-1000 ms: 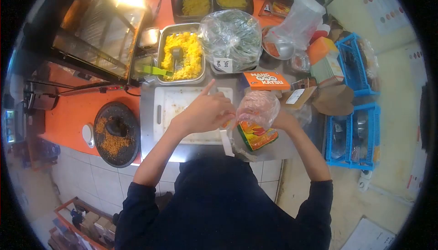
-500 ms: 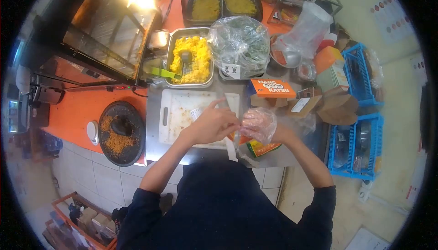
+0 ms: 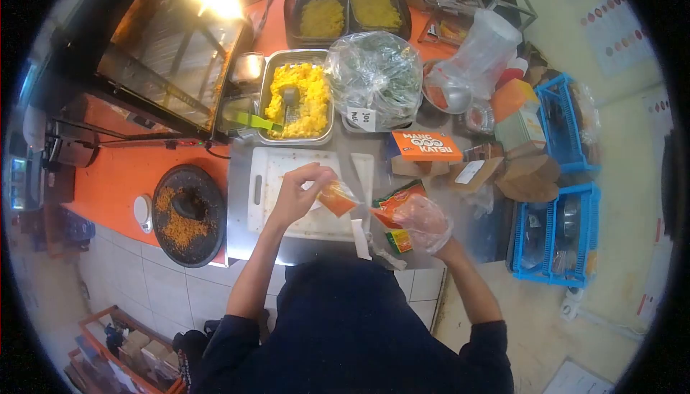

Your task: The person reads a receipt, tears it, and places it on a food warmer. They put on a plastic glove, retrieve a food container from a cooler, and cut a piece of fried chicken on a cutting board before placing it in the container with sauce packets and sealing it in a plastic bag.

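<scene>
An orange sachet [image 3: 337, 198] is pinched between the fingertips of my left hand [image 3: 298, 191], over the right part of the white cutting board [image 3: 260, 204]. My right hand [image 3: 422, 220], covered by a clear plastic glove, grips an orange-red packet with dark green edges [image 3: 397, 201]. A gap separates the two hands. Below the right hand, a green and yellow packet piece [image 3: 399, 241] shows close to the counter. Between my hands lies a knife, its white handle [image 3: 361, 239] pointing toward me and its blade reaching across the board.
Behind the board stand a metal tray of yellow food [image 3: 310, 135], a plastic-wrapped bowl of greens [image 3: 377, 71] and an orange carton [image 3: 427, 147]. A stone mortar [image 3: 194, 247] is at left. Blue baskets [image 3: 557, 236] sit at right, beside brown paper boxes [image 3: 528, 178].
My hands were together over the board's right edge and have moved apart. The orange sachet now shows in my left hand, and the larger packet in my right is more visible.
</scene>
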`<state>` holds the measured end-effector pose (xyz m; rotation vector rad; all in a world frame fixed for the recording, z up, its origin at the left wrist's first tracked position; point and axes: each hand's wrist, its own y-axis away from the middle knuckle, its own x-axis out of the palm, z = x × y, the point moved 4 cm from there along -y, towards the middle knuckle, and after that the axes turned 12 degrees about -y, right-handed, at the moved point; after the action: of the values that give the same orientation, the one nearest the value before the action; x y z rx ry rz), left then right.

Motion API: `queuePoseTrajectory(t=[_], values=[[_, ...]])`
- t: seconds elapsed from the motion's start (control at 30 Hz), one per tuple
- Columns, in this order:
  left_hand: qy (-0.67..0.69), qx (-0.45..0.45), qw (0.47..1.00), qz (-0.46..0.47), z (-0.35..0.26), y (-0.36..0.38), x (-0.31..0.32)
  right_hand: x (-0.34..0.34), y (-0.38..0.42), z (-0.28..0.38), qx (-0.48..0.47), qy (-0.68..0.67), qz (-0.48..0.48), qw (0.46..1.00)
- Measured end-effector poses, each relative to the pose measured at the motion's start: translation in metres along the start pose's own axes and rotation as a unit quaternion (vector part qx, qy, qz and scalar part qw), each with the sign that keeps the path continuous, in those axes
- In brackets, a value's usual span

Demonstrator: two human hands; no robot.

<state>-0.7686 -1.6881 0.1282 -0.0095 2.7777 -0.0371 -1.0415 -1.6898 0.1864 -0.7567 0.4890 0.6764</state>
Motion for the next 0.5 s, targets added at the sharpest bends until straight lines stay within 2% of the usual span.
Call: queuePoseTrajectory(t=[0.03,0.13,0.2,0.23,0.27,0.33,0.37,0.43,0.5], values=[[-0.003,0.001,1.0,-0.004,-0.001,0.0,0.003,0.003,0.014,-0.001,-0.011,0.018,-0.035,0.999],[-0.002,0.005,1.0,0.0,-0.008,-0.004,0.026,0.007,0.054,-0.011,0.173,-0.093,-0.144,0.97],[0.006,-0.001,1.0,0.015,-0.015,-0.008,0.049,0.002,0.082,-0.008,0.261,-0.104,-0.208,0.937],[-0.011,0.044,0.999,0.013,-0.013,-0.011,0.063,-0.001,0.097,-0.007,0.304,-0.11,-0.241,0.915],[-0.005,0.022,1.0,-0.015,-0.005,-0.014,0.07,0.0,0.122,-0.009,0.267,0.015,-0.274,0.924],[0.005,-0.02,0.997,-0.07,0.008,-0.024,0.084,-0.018,0.172,-0.013,0.326,0.07,-0.393,0.857],[0.023,-0.033,0.996,-0.084,0.019,-0.035,0.079,-0.034,0.201,-0.015,0.413,-0.003,-0.476,0.776],[0.0,-0.049,0.999,-0.001,0.035,-0.049,0.087,-0.05,0.294,-0.048,0.421,-0.018,-0.49,0.763],[-0.043,-0.021,0.996,0.072,0.034,-0.055,0.105,-0.053,0.288,-0.045,0.457,0.018,-0.422,0.783]])
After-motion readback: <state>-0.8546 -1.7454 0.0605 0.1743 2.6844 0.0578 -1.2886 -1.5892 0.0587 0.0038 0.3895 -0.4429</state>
